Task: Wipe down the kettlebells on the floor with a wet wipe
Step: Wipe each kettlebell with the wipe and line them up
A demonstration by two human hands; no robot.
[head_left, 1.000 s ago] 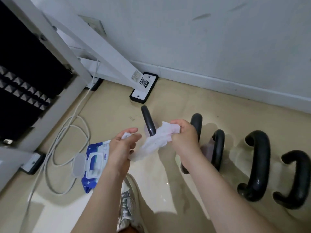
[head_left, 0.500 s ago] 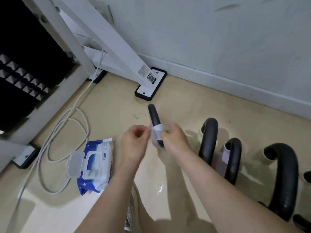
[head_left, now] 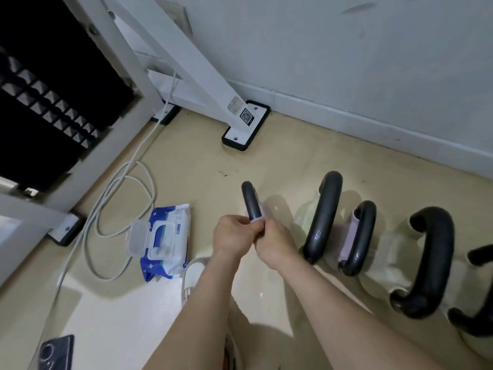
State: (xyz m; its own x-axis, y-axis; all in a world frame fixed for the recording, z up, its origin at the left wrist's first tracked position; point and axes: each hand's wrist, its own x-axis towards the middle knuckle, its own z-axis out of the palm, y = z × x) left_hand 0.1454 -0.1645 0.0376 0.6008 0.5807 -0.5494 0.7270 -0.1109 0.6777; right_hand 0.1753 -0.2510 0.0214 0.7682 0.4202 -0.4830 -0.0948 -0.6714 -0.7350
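The head view looks down on a row of kettlebells with black curved handles standing on the glossy beige floor (head_left: pixel 186 166) near the pale grey wall (head_left: pixel 346 62); the leftmost kettlebell handle (head_left: pixel 250 200) rises just beyond the two hands, and a thin white wet wipe (head_left: pixel 255 220) shows as a narrow band wrapped round its near end; the left hand (head_left: pixel 234 237) curls its fingers and thumb onto the wipe from the left, while the right hand (head_left: pixel 277 245) pinches it from the right, the two hands touching each other around the handle; that kettlebell's body is mostly hidden behind them; to the right stand the second kettlebell (head_left: pixel 324 217), a smaller lilac-bodied kettlebell (head_left: pixel 358 236) and a large pale-bodied kettlebell (head_left: pixel 429 260); left of the hands lies a blue-and-white soft pack of wipes (head_left: pixel 170 222) with its clear flip lid (head_left: pixel 136 235) open; a looped white cable (head_left: pixel 117 198) lies beside it, and a dark phone (head_left: pixel 56 352) rests at the lower left.
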